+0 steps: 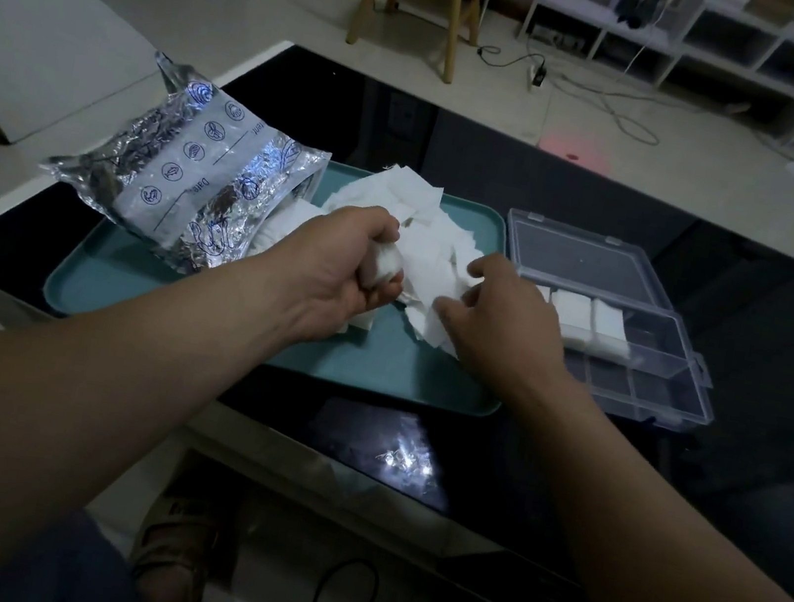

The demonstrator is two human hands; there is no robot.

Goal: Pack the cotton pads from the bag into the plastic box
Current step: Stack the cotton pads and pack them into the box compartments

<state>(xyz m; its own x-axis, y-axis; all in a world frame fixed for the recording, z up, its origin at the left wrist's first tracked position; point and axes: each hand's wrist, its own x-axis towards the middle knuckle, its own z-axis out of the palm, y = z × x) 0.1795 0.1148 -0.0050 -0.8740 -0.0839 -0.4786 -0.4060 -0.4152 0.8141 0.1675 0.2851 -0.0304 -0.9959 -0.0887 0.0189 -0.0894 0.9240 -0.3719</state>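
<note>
A heap of square white cotton pads (415,220) lies on a teal tray (373,370). A crinkled silver foil bag (184,184) rests on the tray's left end, its mouth open toward the heap. My left hand (338,265) grips a small stack of pads (388,263) over the tray. To its right, my right hand (496,316) has its fingers curled on the edge of the heap, pinching a pad. The clear plastic box (631,385) stands open right of the tray, with several pads (589,323) in its back compartments.
The tray and box sit on a glossy black table (773,308). The box's lid (584,257) lies open toward the back. A wooden stool (456,13), white shelving (686,39) and cables on the floor lie beyond the table.
</note>
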